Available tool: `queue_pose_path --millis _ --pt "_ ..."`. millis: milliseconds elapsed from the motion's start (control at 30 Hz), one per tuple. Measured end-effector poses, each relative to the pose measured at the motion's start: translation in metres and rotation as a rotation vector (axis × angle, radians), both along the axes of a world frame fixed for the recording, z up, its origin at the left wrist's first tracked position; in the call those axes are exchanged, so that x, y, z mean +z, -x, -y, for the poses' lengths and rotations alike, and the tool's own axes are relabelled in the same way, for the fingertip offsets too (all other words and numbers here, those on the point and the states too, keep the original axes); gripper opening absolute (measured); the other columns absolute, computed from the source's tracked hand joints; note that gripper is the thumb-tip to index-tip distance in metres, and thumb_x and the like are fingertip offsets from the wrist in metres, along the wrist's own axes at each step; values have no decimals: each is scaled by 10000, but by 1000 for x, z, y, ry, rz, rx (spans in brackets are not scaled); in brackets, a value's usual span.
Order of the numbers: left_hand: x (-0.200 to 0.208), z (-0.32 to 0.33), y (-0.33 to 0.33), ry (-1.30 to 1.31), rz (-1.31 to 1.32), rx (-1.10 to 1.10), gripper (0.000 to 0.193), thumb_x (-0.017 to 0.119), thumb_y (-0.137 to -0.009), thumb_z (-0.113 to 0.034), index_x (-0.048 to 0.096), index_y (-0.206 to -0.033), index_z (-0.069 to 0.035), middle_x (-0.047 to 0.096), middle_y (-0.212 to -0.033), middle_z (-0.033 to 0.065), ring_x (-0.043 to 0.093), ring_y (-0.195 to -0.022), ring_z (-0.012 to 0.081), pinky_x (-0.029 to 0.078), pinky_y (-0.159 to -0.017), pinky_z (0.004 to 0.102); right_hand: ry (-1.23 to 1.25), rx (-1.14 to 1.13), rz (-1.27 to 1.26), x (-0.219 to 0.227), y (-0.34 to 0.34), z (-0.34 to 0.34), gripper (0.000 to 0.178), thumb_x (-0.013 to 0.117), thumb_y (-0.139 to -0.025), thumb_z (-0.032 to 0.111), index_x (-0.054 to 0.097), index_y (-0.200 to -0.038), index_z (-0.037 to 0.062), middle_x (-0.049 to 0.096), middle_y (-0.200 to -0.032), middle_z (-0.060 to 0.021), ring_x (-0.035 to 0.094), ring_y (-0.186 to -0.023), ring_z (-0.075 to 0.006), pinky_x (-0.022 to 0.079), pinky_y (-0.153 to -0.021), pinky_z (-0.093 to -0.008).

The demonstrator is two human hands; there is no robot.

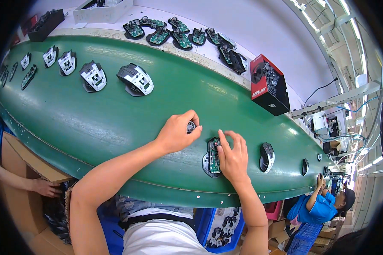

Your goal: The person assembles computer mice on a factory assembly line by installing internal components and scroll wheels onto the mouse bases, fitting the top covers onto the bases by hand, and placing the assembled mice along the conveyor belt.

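Observation:
My left hand [178, 132] is closed, pinching a small grey scroll wheel [191, 127] between thumb and fingers above the green belt. To its right lies an opened computer mouse base [211, 161], its green circuit board facing up. My right hand [233, 155] is over the right edge of this base, thumb and forefinger apart and close to the board. The palm side of that hand is hidden. Farther right, a black and white mouse [266, 157] lies on the belt.
Several white and black mouse shells [93, 76] lie at the left of the green belt [157, 108]. Mouse bases with boards [158, 35] line the back ledge. A red and black box [270, 85] of scroll wheels stands there. A co-worker [317, 206] in blue works at the right.

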State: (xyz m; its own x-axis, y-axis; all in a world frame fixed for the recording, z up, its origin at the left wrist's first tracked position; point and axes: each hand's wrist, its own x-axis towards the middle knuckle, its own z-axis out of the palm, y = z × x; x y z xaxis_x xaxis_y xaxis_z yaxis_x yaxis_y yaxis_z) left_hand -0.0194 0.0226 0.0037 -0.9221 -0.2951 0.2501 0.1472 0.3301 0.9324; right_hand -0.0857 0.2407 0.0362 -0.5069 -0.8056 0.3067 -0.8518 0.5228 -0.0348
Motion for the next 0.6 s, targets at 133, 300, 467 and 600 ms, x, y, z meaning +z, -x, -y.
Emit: queue_pose_path --millis 133,300,467,600 --pt "-3 -2 1 -13 -15 0 197 675 -838 -154 556 -862 1 618 -713 131 622 -623 249 484 -601 360 143 79 461 -10 19 -7 525 449 -986 236 381 -1466 37 425 -1441 -188 378 -1344 -363 256 -1138 -437" --pt "6 -2 2 -50 16 -32 184 673 -838 -148 561 -854 -4 616 -706 133 624 -625 251 483 -600 359 510 19 690 -2 26 -17 457 561 -900 120 531 -1340 -1 535 -1360 -173 510 -1262 -294 383 -1062 -389" --pt "-1 0 -3 3 -48 -55 178 668 -823 -156 571 -851 -9 641 -753 180 644 -707 355 494 -645 426 287 129 594 -1 20 -4 350 623 -853 79 658 -1198 35 617 -1260 -144 552 -1208 -319 410 -1043 -400" --pt "1 2 -3 -29 -101 -36 196 678 -823 -180 582 -838 -11 647 -750 190 648 -704 360 500 -644 428 336 102 427 3 15 15 430 556 -914 123 547 -1330 16 547 -1330 -191 535 -1204 -334 387 -1050 -406"
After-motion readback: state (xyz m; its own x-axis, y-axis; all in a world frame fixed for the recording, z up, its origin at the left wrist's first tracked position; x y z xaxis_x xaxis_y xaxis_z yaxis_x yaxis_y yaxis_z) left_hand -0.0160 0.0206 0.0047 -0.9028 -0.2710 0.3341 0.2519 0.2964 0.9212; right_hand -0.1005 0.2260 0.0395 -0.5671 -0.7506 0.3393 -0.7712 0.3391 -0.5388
